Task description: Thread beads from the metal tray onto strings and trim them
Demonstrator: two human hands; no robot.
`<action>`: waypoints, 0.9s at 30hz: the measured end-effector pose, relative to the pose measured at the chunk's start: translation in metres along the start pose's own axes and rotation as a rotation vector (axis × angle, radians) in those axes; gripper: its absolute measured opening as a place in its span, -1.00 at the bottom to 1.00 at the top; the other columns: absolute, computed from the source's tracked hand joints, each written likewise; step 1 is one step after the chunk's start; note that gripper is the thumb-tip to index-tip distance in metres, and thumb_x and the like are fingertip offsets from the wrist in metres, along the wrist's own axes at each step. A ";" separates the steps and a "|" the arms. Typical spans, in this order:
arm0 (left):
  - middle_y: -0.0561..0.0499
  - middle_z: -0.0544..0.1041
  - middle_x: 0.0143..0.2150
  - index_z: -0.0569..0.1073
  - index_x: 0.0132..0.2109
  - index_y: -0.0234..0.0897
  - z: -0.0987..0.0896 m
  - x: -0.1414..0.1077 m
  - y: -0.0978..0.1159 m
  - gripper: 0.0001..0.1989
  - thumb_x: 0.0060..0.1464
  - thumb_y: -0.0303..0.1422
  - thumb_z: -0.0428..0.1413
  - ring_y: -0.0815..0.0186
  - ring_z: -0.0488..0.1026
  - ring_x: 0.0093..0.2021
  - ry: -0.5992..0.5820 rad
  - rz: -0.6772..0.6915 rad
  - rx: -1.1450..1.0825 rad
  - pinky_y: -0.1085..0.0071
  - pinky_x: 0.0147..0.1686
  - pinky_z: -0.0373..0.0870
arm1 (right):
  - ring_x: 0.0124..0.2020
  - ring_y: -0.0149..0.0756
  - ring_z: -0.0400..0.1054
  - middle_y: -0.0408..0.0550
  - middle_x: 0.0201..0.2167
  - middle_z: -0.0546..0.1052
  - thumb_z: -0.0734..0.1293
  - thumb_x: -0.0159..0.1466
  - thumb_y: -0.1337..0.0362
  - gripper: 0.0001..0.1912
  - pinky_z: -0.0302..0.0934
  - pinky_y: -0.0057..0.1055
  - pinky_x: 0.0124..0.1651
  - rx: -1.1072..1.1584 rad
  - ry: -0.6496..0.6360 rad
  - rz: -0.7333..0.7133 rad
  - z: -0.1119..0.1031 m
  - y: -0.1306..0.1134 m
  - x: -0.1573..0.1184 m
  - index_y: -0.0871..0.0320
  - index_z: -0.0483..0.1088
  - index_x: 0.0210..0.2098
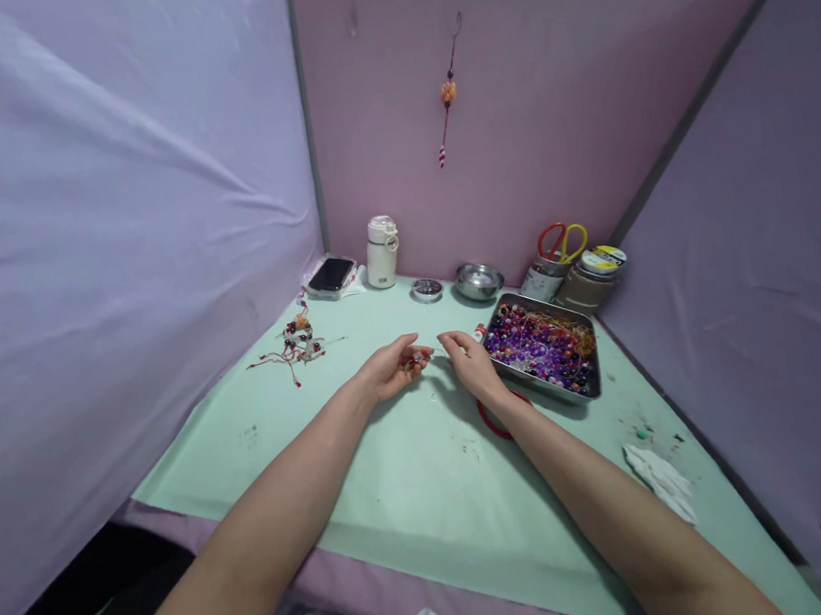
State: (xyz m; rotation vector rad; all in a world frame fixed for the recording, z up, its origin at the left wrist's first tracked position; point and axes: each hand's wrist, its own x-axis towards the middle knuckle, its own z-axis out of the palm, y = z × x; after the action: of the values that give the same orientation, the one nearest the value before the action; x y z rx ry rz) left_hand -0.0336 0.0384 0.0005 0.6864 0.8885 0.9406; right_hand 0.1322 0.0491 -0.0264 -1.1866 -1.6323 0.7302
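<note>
My left hand (392,368) is closed on a few small red and clear beads (418,358), held at its fingertips just above the pale green tabletop (402,470). A short gap away, my right hand (469,358) makes a pinch; whatever is between thumb and finger is too fine to make out. Beneath the right wrist lies a red ring-shaped handle (492,422), partly hidden by the forearm. Right beside that hand stands a metal tray (559,391) full of purple, red and dark beads (536,341) with some orange thread.
Beaded red cords (300,340) lie at left. Along the back are a phone (332,274), white bottle (382,253), small round dish (427,290), steel bowl (480,281), scissors (562,241) in a container and a lidded jar (593,280). A beaded string (448,93) hangs behind; white cloth (660,481) lies right.
</note>
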 end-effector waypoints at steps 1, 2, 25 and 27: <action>-0.06 0.45 -0.44 0.51 -0.38 -0.41 0.001 0.000 0.000 -0.71 0.16 -0.31 0.02 0.45 0.38 -0.48 0.009 0.011 -0.009 0.55 -0.40 0.39 | -0.07 -0.16 0.35 0.03 -0.16 0.54 0.18 0.24 -0.02 -0.61 0.18 -0.21 0.00 -0.031 -0.012 -0.032 0.000 0.000 0.000 0.14 0.45 -0.24; -0.07 0.46 -0.44 0.51 -0.37 -0.42 0.001 -0.001 -0.001 -0.73 0.16 -0.34 0.01 0.44 0.40 -0.45 0.015 0.017 -0.024 0.54 -0.35 0.40 | -0.01 -0.15 0.32 0.04 -0.11 0.52 0.18 0.25 -0.02 -0.61 0.15 -0.18 0.06 -0.045 -0.030 -0.048 0.000 0.000 0.000 0.13 0.46 -0.20; -0.08 0.52 -0.02 0.46 -0.06 -0.19 -0.011 0.002 -0.009 -0.62 -0.02 -0.56 0.00 0.25 0.50 -0.11 0.124 0.434 0.823 0.28 -0.03 0.34 | -0.57 -0.35 0.12 -0.24 -0.61 0.22 0.19 0.25 0.13 -0.80 0.01 -0.42 -0.48 0.067 -0.122 0.082 0.001 0.003 -0.009 0.07 0.36 -0.25; -0.08 0.53 -0.03 0.46 -0.05 -0.18 -0.011 0.000 -0.008 -0.61 -0.02 -0.57 -0.01 0.23 0.49 -0.09 0.144 0.469 0.898 0.28 0.00 0.33 | -0.56 -0.34 0.13 -0.23 -0.60 0.24 0.19 0.25 0.13 -0.80 0.02 -0.42 -0.47 0.045 -0.134 0.086 0.001 0.001 -0.010 0.07 0.35 -0.24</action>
State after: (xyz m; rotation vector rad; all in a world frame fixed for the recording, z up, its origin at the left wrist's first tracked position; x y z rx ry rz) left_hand -0.0403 0.0367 -0.0113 1.6636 1.3195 0.9876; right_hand 0.1330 0.0403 -0.0312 -1.2037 -1.6733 0.9129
